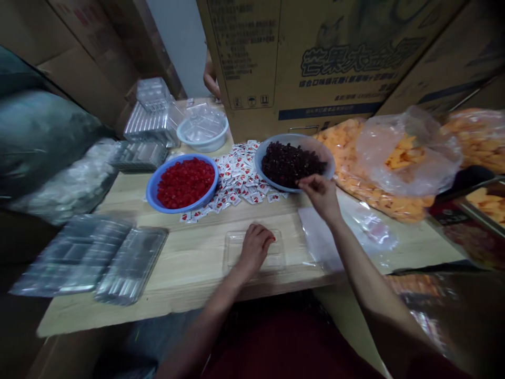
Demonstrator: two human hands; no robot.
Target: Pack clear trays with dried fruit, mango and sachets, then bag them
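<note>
My left hand (254,248) is closed over a clear plastic tray (278,258), with a small red piece (272,239) showing at its fingertips. It resembles the red pieces (185,183) heaped in the blue bowl (213,193) to the left. At the front right rim of the pale blue bowl (328,158), my right hand (320,193) pinches its fingers together. Dark raisin-like pieces (290,163) fill that bowl. What the right fingertips hold is too small to make out.
Small printed sachets (240,179) lie heaped between the bowls. Stacked clear trays (132,263) occupy the left side. Plastic bags (335,231) and a bag of orange pieces (379,179) lie at right. Behind stands a large carton (252,63); another person's hand (212,81) shows beside it.
</note>
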